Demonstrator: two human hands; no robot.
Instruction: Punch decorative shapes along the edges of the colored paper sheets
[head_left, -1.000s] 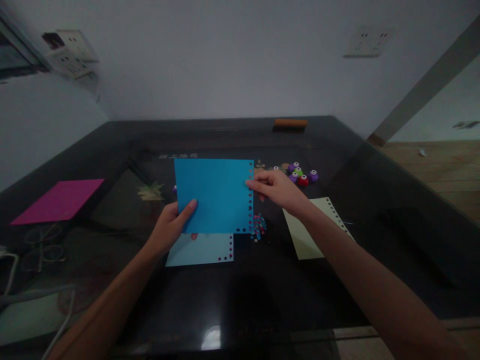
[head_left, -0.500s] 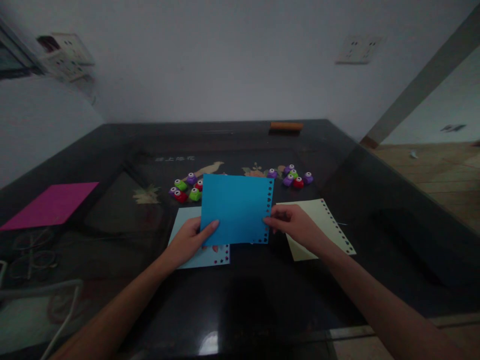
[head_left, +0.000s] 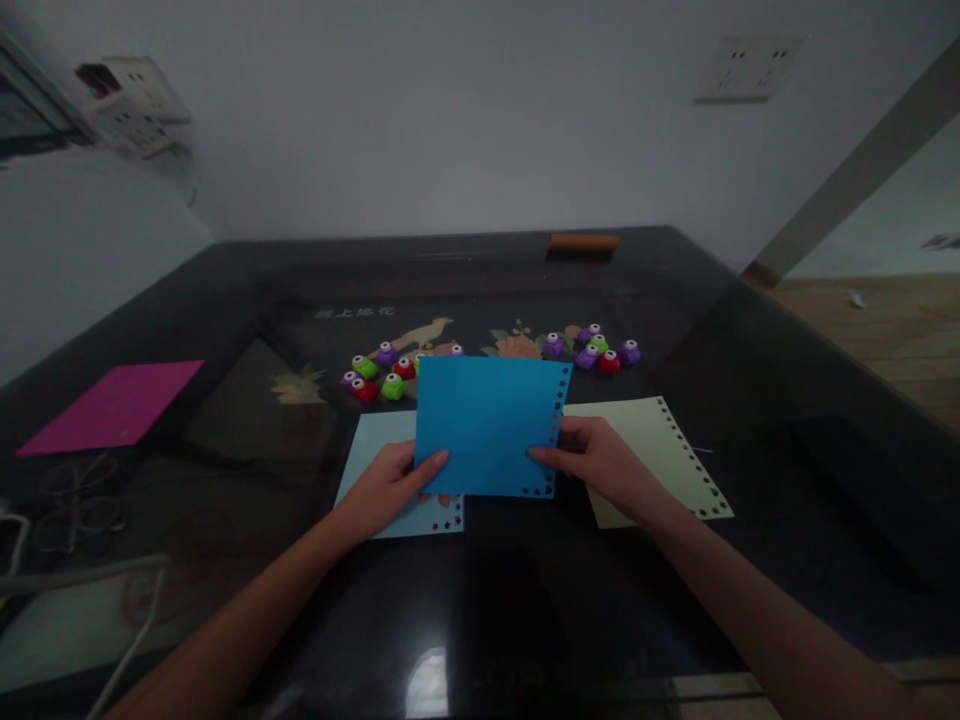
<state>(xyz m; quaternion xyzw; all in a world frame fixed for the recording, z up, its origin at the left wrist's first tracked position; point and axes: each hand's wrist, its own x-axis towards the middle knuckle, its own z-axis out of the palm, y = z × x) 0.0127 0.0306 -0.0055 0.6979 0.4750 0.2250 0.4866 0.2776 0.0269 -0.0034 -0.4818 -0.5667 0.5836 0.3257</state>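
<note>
Nearest to me, on the glossy black counter (head_left: pixel 525 620), both of my forearms reach in from the bottom corners. My left hand (head_left: pixel 390 485) is clamped on the lower left edge of the bright blue sheet (head_left: pixel 487 420), thumb lying on its face and the other fingers hidden beneath. My right hand (head_left: pixel 600 460) pinches the sheet's lower right edge, beside the row of punched holes that runs up its right side and along its bottom. I hold the sheet just above the counter, tilted a little toward me; I cannot tell whether its near edge touches anything.

Under the sheet lies a pale blue sheet (head_left: pixel 375 450), partly covered, its punched near right corner showing just below my left hand. Just right of my right hand lies a cream sheet (head_left: pixel 660 440) with holes along its right edge; my wrist overlaps its near left part.

Far left, a magenta sheet (head_left: pixel 112 405) lies flat, well apart from the rest, with a white cable (head_left: pixel 112 600) nearer to me on that side.

Beyond the blue sheet sit two clusters of small punches, the left cluster (head_left: pixel 379 372) partly masked by the sheet's top edge, the right cluster (head_left: pixel 592 348) in full sight. At the counter's far edge rests an orange-brown bar (head_left: pixel 583 242), against a white wall (head_left: pixel 450 110).
</note>
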